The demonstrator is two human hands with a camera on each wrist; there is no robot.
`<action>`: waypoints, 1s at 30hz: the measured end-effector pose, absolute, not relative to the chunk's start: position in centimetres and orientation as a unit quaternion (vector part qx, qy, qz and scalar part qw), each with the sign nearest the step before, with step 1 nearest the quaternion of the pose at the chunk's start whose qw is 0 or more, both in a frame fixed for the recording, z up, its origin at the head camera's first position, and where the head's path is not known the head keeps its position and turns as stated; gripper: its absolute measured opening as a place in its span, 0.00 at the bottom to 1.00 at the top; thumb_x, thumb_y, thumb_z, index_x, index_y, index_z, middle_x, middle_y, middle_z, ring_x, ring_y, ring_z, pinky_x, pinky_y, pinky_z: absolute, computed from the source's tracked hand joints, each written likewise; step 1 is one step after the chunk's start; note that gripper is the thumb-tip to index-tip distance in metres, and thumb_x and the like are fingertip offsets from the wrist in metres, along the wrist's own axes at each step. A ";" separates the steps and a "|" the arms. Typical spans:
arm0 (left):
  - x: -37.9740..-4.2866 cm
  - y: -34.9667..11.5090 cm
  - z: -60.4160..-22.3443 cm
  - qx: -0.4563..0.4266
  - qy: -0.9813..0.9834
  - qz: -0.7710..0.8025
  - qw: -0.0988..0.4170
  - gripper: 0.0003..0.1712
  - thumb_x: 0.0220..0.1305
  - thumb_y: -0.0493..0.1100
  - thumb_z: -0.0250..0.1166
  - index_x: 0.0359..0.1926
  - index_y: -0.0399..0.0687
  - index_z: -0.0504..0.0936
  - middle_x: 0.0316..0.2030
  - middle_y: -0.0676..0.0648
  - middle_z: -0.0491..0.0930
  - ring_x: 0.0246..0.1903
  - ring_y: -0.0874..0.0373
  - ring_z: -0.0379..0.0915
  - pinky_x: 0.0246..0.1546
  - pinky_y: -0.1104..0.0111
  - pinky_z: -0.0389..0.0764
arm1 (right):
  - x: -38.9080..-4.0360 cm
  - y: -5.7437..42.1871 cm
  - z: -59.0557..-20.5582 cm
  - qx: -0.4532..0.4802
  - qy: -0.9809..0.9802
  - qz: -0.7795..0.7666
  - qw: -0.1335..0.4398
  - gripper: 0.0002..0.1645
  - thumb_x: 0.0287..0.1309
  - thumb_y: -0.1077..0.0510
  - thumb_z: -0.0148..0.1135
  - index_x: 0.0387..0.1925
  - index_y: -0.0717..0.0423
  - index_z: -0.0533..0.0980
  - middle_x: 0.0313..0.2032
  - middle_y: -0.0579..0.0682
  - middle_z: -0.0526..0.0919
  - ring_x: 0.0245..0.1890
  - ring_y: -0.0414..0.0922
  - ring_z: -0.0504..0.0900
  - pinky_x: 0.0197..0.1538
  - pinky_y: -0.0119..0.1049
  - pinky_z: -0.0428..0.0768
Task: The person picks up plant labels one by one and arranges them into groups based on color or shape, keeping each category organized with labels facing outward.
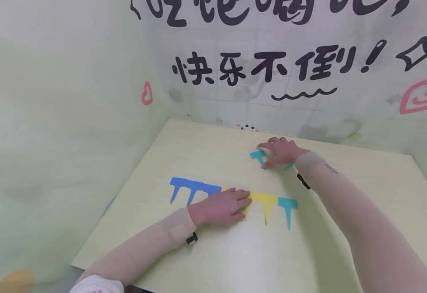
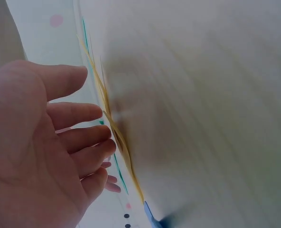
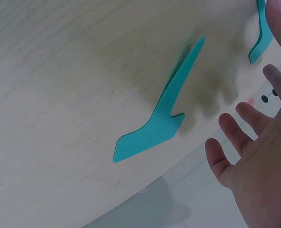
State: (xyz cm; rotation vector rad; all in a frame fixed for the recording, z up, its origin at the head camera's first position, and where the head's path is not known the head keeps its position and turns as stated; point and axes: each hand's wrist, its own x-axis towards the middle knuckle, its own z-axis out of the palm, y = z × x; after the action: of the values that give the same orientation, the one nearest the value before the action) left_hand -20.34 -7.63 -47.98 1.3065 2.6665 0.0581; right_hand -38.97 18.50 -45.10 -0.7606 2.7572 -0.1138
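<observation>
A row of T-shaped plant labels lies on the table: blue labels (image 1: 195,185) at the left, yellow labels (image 1: 266,197) in the middle, one teal label (image 1: 287,202) at the right end. My left hand (image 1: 222,207) is over the yellow part, fingers extended with the tips at the labels, hiding some of them. Farther back, my right hand (image 1: 282,151) spreads its thumb and forefinger around a loose teal label (image 1: 258,154); whether it touches is unclear. Another teal label (image 3: 152,133) lies flat beside that hand in the right wrist view.
The pale wooden table (image 1: 206,142) meets a wall sheet (image 1: 213,110) with black writing at its back edge. Another light wall (image 1: 70,122) stands along the left side. Dark wrist straps (image 1: 303,181) sit on both forearms.
</observation>
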 end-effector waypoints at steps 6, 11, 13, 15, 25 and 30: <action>-20.1 -7.1 -47.8 0.446 0.891 0.010 0.084 0.33 0.79 0.56 0.49 0.76 0.47 0.62 0.75 0.47 0.59 0.75 0.55 0.51 0.74 0.61 0.55 | -38.8 19.2 -45.9 -0.256 0.957 -0.035 0.131 0.52 0.50 0.25 0.68 0.73 0.37 0.66 0.72 0.62 0.59 0.67 0.67 0.59 0.60 0.72 0.61; -20.0 -7.1 -47.3 0.446 0.892 0.002 0.079 0.33 0.78 0.56 0.50 0.76 0.46 0.63 0.75 0.47 0.60 0.75 0.55 0.51 0.73 0.61 0.55 | -38.9 19.3 -46.1 -0.263 0.957 -0.064 0.105 0.49 0.47 0.26 0.71 0.68 0.37 0.70 0.67 0.62 0.64 0.63 0.66 0.63 0.59 0.70 0.63; -20.0 -7.1 -47.3 0.446 0.892 0.001 0.078 0.33 0.78 0.56 0.50 0.76 0.46 0.64 0.75 0.46 0.60 0.75 0.55 0.52 0.73 0.61 0.56 | -38.9 19.3 -46.1 -0.261 0.957 -0.076 0.104 0.48 0.46 0.27 0.73 0.67 0.37 0.71 0.65 0.62 0.66 0.61 0.64 0.64 0.59 0.69 0.64; -20.0 -7.2 -47.3 0.446 0.892 -0.001 0.076 0.33 0.79 0.56 0.50 0.76 0.46 0.64 0.75 0.46 0.60 0.75 0.55 0.52 0.73 0.60 0.55 | -38.9 19.2 -46.2 -0.259 0.956 -0.092 0.107 0.47 0.45 0.29 0.75 0.66 0.38 0.71 0.62 0.61 0.69 0.58 0.63 0.67 0.58 0.66 0.66; -20.1 -7.3 -47.6 0.438 0.896 0.007 0.076 0.32 0.78 0.55 0.50 0.75 0.47 0.64 0.75 0.47 0.61 0.75 0.56 0.52 0.74 0.59 0.54 | -39.2 19.0 -46.5 -0.252 0.938 -0.199 0.128 0.36 0.49 0.46 0.80 0.58 0.49 0.75 0.34 0.49 0.82 0.35 0.48 0.78 0.46 0.44 0.76; -20.0 -7.4 -47.7 0.439 0.895 0.002 0.073 0.32 0.78 0.55 0.50 0.75 0.46 0.64 0.75 0.46 0.60 0.75 0.55 0.51 0.74 0.58 0.54 | -38.9 18.9 -45.9 -0.245 0.937 -0.220 0.113 0.28 0.53 0.54 0.78 0.57 0.51 0.80 0.33 0.48 0.84 0.34 0.47 0.79 0.45 0.44 0.77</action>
State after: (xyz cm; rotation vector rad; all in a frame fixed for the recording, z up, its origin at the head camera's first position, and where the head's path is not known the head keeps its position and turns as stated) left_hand -20.05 -7.45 -47.72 1.3195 2.6887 0.0062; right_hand -38.90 18.87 -45.90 -0.7194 2.7495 -0.6462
